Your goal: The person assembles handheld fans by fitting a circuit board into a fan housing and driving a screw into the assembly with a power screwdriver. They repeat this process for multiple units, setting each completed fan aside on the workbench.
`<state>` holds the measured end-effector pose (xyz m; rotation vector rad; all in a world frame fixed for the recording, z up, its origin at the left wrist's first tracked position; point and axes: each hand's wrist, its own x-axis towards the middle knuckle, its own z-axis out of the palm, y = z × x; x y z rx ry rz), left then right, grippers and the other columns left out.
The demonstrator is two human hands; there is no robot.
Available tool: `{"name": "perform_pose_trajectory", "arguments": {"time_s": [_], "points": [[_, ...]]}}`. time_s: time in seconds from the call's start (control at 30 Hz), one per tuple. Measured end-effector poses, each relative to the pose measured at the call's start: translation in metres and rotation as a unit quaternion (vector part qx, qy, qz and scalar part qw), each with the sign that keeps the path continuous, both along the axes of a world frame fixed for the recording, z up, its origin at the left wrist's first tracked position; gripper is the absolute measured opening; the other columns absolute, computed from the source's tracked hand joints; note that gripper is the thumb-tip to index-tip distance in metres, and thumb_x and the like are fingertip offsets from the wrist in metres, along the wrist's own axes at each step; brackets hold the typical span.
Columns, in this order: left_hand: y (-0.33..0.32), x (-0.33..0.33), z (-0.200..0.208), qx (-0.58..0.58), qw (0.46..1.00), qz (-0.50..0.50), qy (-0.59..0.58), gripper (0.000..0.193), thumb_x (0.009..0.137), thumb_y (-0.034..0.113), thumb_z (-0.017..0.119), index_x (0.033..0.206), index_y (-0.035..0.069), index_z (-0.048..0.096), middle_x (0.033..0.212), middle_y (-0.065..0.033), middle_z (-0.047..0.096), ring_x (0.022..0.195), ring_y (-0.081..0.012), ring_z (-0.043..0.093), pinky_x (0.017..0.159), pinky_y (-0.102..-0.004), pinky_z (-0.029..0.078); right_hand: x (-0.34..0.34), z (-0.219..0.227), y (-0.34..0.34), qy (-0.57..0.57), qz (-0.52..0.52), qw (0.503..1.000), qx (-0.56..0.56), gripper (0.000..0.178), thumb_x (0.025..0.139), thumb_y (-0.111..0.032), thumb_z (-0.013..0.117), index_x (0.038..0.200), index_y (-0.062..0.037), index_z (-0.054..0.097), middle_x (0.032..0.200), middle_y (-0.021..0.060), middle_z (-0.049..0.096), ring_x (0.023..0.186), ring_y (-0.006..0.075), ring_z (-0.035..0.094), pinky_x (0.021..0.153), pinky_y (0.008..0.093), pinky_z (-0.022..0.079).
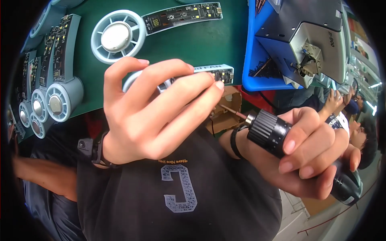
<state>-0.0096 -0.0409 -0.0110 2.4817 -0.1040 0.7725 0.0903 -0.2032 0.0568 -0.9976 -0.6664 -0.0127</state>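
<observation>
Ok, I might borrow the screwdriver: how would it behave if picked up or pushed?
The screwdriver should hardly slip, given its ribbed collar. Being rounded, it might roll if pushed. It probably weighs most behind the slim bit.

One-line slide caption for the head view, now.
Left hand over a pale-blue housing; right hand gripping a black screwdriver, bit toward left fingertips.

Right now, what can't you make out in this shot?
All in the head view:
Held fan housing: most of its ring and circuit board, hidden behind the left hand.
Screwdriver bit: tip too small to tell whether it touches anything.
Electric screwdriver: middle of its grip, covered by the right hand.
Dark screws in the blue tray: too small and jumbled to count.
Upper-left fan housing: cut off by the top edge and dark fisheye rim.
</observation>
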Motion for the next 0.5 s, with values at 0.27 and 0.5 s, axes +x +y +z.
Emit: {"name": "perform_pose_trajectory", "arguments": {"time_s": [0.27, 0.5], "points": [[0.004, -0.005, 0.000, -0.028, 0.999, -0.005, -0.021, 0.028, 0.073, 0.022, 0.089, 0.099, 0.015, 0.082, 0.094, 0.0062, 0.077, 0.086, -0.0145, 0.068, 0.096, -0.0354, 0.037, -0.011, -0.002, 0.009, 0.000, -0.012, 0.999, 0.049, 0.030, 0.094, -0.016, 0.062, 0.120, -0.0080, 0.049, 0.069, -0.0038, 0.055, 0.047, 0.0087, 0.052, 0.053, 0.0293, 0.052], [0.001, -0.008, 0.004, -0.028, 0.999, 0.020, 0.016, 0.028, 0.073, 0.021, 0.090, 0.098, 0.014, 0.082, 0.094, 0.0061, 0.077, 0.085, -0.0142, 0.067, 0.093, -0.0346, 0.037, -0.025, -0.010, 0.002, -0.044, -0.060, 0.997, 0.020, 0.029, 0.095, -0.016, 0.061, 0.122, -0.0084, 0.055, 0.072, -0.0016, 0.056, 0.048, 0.0106, 0.053, 0.054, 0.0305, 0.052]]}}
